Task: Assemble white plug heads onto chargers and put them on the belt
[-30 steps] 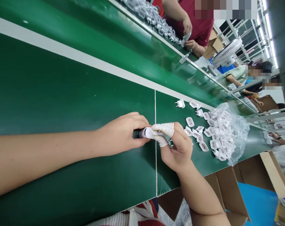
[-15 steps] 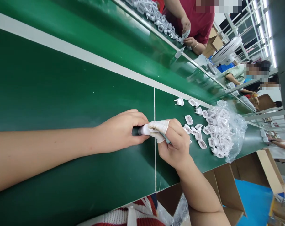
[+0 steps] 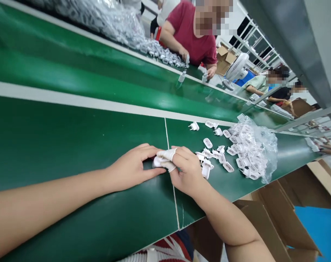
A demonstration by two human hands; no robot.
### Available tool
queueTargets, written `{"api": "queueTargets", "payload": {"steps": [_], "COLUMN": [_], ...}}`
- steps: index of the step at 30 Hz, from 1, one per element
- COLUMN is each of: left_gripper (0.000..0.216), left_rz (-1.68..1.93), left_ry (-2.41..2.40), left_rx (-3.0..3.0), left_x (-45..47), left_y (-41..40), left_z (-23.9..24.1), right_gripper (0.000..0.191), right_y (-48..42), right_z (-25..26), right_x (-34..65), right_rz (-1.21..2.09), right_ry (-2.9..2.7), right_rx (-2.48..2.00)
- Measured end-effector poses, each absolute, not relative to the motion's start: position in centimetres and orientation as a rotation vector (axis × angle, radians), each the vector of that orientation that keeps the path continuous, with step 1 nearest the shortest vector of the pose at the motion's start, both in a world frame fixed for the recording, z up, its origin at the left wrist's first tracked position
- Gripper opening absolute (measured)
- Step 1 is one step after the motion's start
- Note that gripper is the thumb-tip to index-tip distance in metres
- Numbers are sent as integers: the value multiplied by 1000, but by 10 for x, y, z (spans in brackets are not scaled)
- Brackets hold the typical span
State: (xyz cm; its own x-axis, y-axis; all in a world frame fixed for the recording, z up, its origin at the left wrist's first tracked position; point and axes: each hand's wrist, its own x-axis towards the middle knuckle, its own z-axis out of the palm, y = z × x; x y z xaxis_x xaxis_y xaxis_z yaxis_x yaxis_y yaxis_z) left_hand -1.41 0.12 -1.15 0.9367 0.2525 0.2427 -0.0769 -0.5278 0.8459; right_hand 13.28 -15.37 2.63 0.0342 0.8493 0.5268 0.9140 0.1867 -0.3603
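Note:
Between my two hands is a small white plug adapter (image 3: 157, 162), mostly covered by fingers. My left hand (image 3: 134, 168) closes on its left end with thumb and fingers. White finger covers sit on the thumb and forefinger of my right hand (image 3: 185, 169), which pinches the adapter from the right. Just beyond the right hand lie several loose white plug adapters (image 3: 207, 169), some with two pins showing. A single adapter (image 3: 194, 126) lies farther back, pins pointing left.
A clear plastic bag (image 3: 269, 149) spills a heap of adapters on the green table (image 3: 72, 145). Cardboard boxes (image 3: 263, 218) stand below the right edge. Across the conveyor (image 3: 99, 85), a person in a red shirt (image 3: 187, 29) handles similar parts beside a long pile.
The view has turned, showing more of the person and pile opposite. Both my hands stay together on the adapter. A dark end seen at its left earlier no longer shows clearly.

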Motion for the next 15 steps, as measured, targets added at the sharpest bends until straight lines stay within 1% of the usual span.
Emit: {"api": "queueTargets", "payload": {"steps": [1,2,4,5,6,7,9,12,15], "left_gripper": [26,26,27,30,33,37,44,53,47], "left_rz": [408,395,320,272,233,215,282,521,702], "left_ry": [124,125,162,201,248,305,435,732,1033], "left_rx": [2092,2087,2040,2010,1986,1972,1982,1997,2017], "left_x": [-14,-14,-11,-9,-5,1,15,40,58], "left_y": [0,-1,0,4,10,19,47,103,159], "left_z": [-9,-5,3,7,10,14,19,21,19], "right_gripper": [28,40,75,84,85,81,76,85,93], "right_y": [-154,-155,-157,-158,-158,-159,-159,-156,-151], "right_z": [25,24,24,24,26,27,31,36,37], "right_x": [134,136,145,152,160,169,186,204,208], "right_rz": [-80,-12,158,221,245,233,168,151,261], "right_ry": [-1759,-1697,-1559,-1505,-1460,-1422,-1352,-1264,-1235], "right_rx": [-1635,-1617,-1609,-1631,-1687,-1777,-2028,-2402,-2612]}}
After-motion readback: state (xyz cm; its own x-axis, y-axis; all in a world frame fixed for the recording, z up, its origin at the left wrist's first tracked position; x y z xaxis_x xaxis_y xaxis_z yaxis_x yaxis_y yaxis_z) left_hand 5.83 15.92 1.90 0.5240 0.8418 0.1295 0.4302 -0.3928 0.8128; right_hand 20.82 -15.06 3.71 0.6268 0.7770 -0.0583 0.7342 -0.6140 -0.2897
